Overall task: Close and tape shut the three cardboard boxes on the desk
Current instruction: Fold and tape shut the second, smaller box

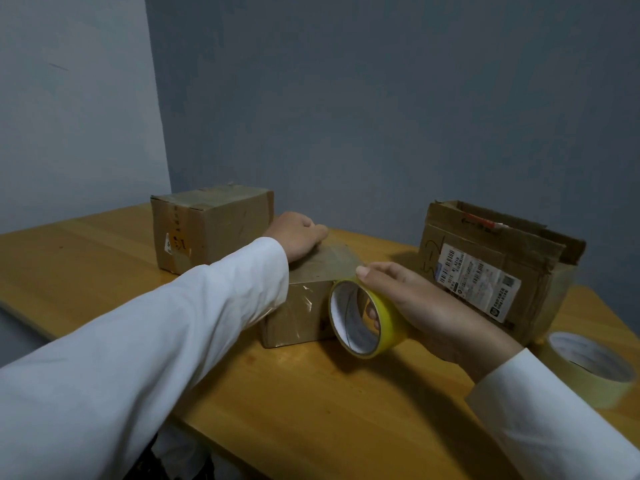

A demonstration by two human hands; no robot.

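Three cardboard boxes stand on the wooden desk (pixel 311 403). A small middle box (pixel 298 313) lies closed, with clear tape stretched across its top. My left hand (pixel 298 235) presses flat on the far end of its top. My right hand (pixel 419 306) grips a yellow tape roll (pixel 363 317) at the box's near right corner, the tape running from the roll onto the box. The left box (pixel 211 226) at the back is closed with tape on it. The right box (pixel 491 268), with a white shipping label, has its top flaps open.
A second, paler tape roll (pixel 588 365) lies flat on the desk at the right, beside the open box. Grey walls meet in a corner behind the desk. The desk's front edge runs diagonally below my arms.
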